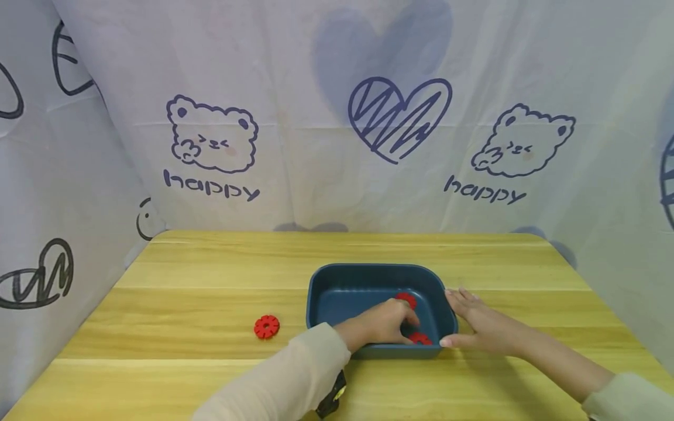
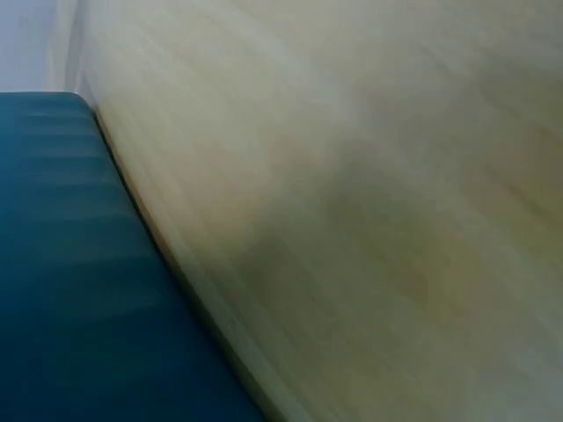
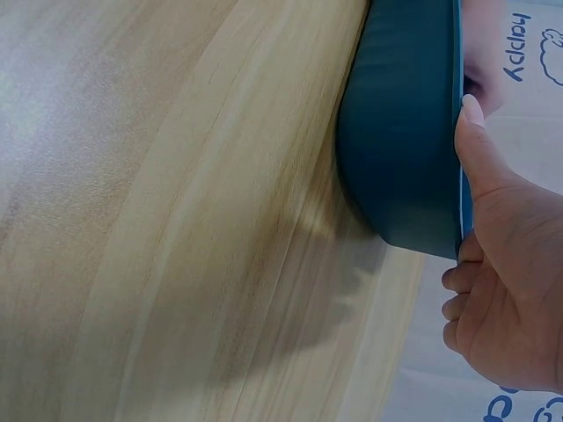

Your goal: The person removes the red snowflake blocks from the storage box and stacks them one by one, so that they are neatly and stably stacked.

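Observation:
A dark blue rectangular bin [image 1: 381,351] stands on the wooden table. My left hand [image 1: 381,321] reaches over its near wall, with fingers bent downward inside and a gap between thumb and forefinger. Right beside those fingertips lies a red notched disc [image 1: 421,338], partly hidden by the near rim. A second red disc [image 1: 406,299] shows just beyond the knuckles. My right hand [image 1: 484,327] rests against the bin's right end, thumb at the near corner and fingers at the far side. In the right wrist view, the thumb lies along the bin's rim [image 3: 460,176].
A third red notched disc [image 1: 267,327] lies on the wooden table [image 1: 184,304], left of the bin. Behind the table hangs a pale cloth [image 1: 300,164] printed with hearts and bear faces. The left wrist view shows the bin's outer wall [image 2: 79,290] close up.

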{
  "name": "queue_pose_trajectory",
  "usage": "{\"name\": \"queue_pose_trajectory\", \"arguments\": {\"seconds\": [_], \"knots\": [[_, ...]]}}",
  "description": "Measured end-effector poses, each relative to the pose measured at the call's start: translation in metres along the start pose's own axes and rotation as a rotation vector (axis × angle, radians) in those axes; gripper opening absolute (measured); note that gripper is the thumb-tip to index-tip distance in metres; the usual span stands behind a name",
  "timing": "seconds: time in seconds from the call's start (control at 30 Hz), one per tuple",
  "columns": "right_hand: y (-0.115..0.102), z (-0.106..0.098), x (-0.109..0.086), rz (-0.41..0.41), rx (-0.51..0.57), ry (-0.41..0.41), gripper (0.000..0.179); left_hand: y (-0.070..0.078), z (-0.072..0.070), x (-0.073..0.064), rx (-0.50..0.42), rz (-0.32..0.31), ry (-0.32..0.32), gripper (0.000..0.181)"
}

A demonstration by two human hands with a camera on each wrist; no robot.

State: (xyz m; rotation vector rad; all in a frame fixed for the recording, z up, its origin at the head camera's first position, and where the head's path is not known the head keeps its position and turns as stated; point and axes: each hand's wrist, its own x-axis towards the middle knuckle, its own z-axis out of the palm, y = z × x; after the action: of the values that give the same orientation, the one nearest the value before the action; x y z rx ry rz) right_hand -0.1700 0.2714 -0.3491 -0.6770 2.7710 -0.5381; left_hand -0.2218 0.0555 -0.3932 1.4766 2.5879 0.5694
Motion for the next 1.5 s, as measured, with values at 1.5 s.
{"name": "queue_pose_trajectory", "arguments": {"seconds": [1.5], "knots": [[0.001, 0.004, 0.000, -0.007, -0.021, 0.028, 0.098, -0.002, -0.010, -0.007, 0.130, -0.039, 0.066, 0.024]]}}
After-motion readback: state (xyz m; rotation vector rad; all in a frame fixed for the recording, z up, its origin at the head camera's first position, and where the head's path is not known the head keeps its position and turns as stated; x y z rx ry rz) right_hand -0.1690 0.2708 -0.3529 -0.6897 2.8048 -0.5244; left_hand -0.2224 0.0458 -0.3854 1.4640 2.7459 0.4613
